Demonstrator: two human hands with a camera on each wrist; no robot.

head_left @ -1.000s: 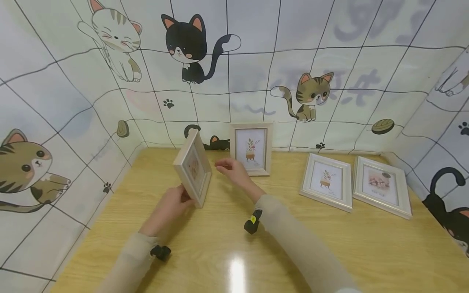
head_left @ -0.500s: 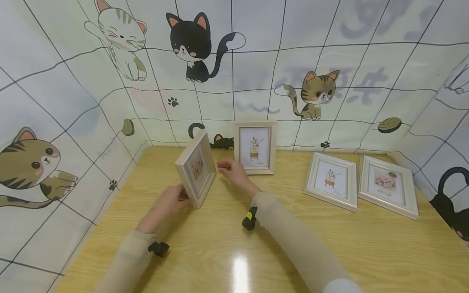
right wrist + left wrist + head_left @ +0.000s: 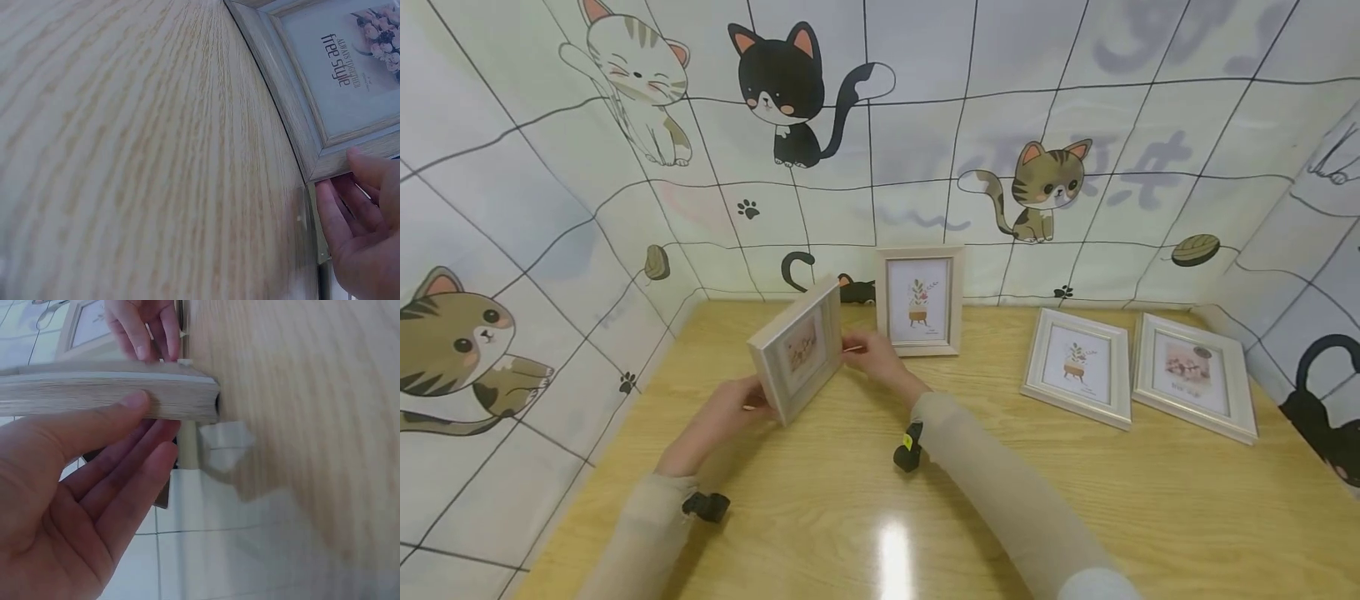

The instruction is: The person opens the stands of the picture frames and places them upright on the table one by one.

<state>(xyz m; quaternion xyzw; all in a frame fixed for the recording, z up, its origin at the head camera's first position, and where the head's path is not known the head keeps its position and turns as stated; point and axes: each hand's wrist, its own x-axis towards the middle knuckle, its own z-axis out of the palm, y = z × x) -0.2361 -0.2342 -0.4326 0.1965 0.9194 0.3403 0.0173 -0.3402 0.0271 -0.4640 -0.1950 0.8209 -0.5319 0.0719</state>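
A pale wood-toned picture frame [image 3: 802,354] with a pink flower print stands upright on the table, turned at an angle and facing right. My left hand [image 3: 724,415] holds its near side low down; in the left wrist view the thumb lies on the frame's edge [image 3: 56,395] with the fingers behind. At the far side, my right hand [image 3: 882,365] pinches the border. The right wrist view has that thumb on the front of the frame [image 3: 290,106] and the fingers behind it. A second picture frame [image 3: 919,300] with a potted plant print stands against the back wall.
Two more picture frames lie face up at the right, one with a plant print [image 3: 1077,367] and one with pink flowers [image 3: 1192,377]. A cat-patterned sheet [image 3: 917,167] encloses the back and sides of the wooden table [image 3: 820,517].
The held frame has turned so its print faces more toward me, and its near side shifted slightly left with my left hand. My right hand, earlier apart from it, now grips its far side.
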